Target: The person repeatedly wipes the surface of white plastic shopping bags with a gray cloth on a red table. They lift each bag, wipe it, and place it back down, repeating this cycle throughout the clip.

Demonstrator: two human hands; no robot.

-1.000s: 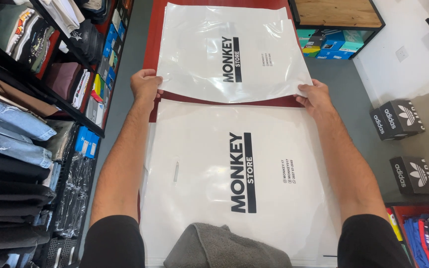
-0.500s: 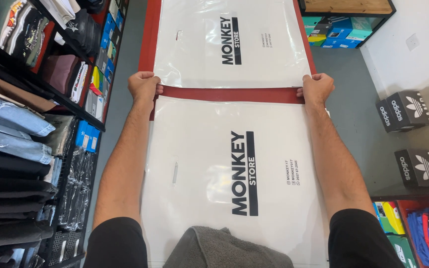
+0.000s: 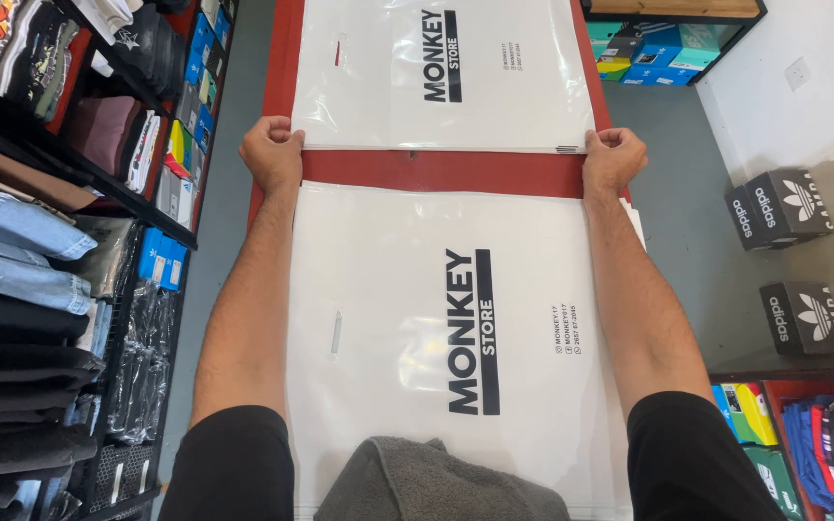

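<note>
far bag (image 3: pixel 436 72) slid farther | left hand (image 3: pixel 270 152), right hand (image 3: pixel 612 159): fingers clenched on its near corners

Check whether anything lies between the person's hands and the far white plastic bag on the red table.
Nothing visible does. The left hand and right hand already grip the near corners of the far white plastic bag. Only a bare strip of red table separates it from the near white plastic bag.
</note>
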